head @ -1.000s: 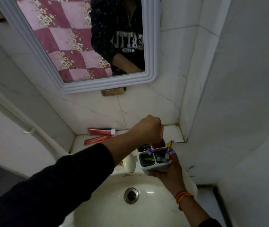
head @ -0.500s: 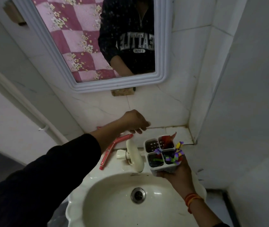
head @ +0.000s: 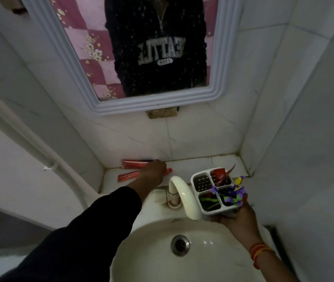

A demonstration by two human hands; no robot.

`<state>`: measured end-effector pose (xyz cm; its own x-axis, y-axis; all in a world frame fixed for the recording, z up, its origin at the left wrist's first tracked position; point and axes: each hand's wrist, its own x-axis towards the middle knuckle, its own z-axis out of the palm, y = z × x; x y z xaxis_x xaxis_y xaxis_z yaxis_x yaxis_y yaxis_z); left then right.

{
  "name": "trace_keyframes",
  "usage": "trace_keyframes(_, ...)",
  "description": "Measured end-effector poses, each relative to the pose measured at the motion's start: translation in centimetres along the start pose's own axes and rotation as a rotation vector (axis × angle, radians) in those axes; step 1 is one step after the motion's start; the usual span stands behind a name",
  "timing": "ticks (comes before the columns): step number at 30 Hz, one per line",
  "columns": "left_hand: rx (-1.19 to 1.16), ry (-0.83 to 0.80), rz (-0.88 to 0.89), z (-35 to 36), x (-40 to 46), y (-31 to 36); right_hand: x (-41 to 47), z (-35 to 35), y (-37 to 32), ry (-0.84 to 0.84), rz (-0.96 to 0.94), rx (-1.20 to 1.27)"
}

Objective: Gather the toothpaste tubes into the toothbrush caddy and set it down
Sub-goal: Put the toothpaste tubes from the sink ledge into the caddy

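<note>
My right hand point(head: 241, 220) holds a white four-compartment caddy point(head: 219, 212) from below, over the sink's right rim. A red toothpaste tube point(head: 220, 174) stands in its back right compartment. Purple and green toothbrushes point(head: 233, 195) fill the front compartments. On the tiled ledge behind the tap lie two more red tubes, a far one point(head: 135, 162) against the wall and a nearer one point(head: 128, 176). My left hand point(head: 153, 173) rests palm down across both tubes. Its fingers curl out of sight, so I cannot tell whether it grips either tube.
A cream tap point(head: 182, 192) arcs over the basin point(head: 213, 259) between my two arms. The drain point(head: 180, 245) sits at the basin's centre. A framed mirror point(head: 153, 104) hangs above the ledge. Tiled walls close in on the right, and a white pipe point(head: 40, 151) runs down the left.
My left hand left the caddy, swung left and came down onto the two tubes on the ledge. A red tube now stands in the caddy. My right hand has kept hold of the caddy.
</note>
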<state>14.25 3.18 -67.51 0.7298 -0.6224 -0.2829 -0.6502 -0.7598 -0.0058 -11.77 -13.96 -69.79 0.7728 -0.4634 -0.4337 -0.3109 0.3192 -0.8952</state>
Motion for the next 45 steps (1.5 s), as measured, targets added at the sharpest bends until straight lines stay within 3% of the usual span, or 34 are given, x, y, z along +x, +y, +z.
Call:
trace_keyframes(4,0.005,0.107,0.125,0.7,0.4,-0.2,0.8,0.6,-0.1,-0.003,0.035,0.182)
trace_keyframes(10,-0.315,0.322,0.303,-3.5,-1.7,2.5,0.4,0.5,0.6,0.001,-0.048,0.059)
trace_keyframes(12,-0.304,0.298,0.446,-5.8,-2.7,3.6,0.1,0.2,0.6,0.061,-0.166,-0.034)
trace_keyframes(15,-0.233,0.118,0.572,-10.7,-4.7,5.4,-0.2,0.0,0.8,0.050,-0.167,-0.009)
trace_keyframes(20,0.126,-0.088,0.486,-15.6,-7.7,10.0,-0.5,0.2,0.8,0.135,-0.182,-0.259)
trace_keyframes(24,0.305,-0.131,0.435,-14.7,-9.0,13.8,0.0,0.2,0.8,0.061,-0.157,-0.063)
trace_keyframes(27,0.256,-0.161,0.401,-13.7,-9.9,15.4,-0.5,1.1,-0.2,0.008,-0.025,0.202)
trace_keyframes(29,0.189,-0.183,0.376,-13.2,-10.4,15.9,-1.0,1.1,-0.3,-0.059,-0.030,0.150)
trace_keyframes(32,-0.090,-0.202,0.325,-13.9,-10.2,13.9,-0.3,0.4,0.7,0.060,-0.199,-0.051)
trace_keyframes(37,-0.536,0.015,0.147,-13.8,-9.3,6.5,-0.1,0.7,0.9,0.110,-0.251,-0.171)
trace_keyframes(40,-0.343,0.037,-0.031,-10.6,-8.3,2.0,0.1,0.8,1.2,0.106,-0.242,-0.172)
trace_keyframes(43,-0.057,-0.118,-0.113,-6.1,-8.3,-0.6,0.1,0.8,1.1,0.061,-0.253,-0.100)
trace_keyframes(45,-0.045,-0.163,-0.153,-3.3,-8.5,-1.5,0.3,0.4,1.3,0.074,-0.229,-0.094)
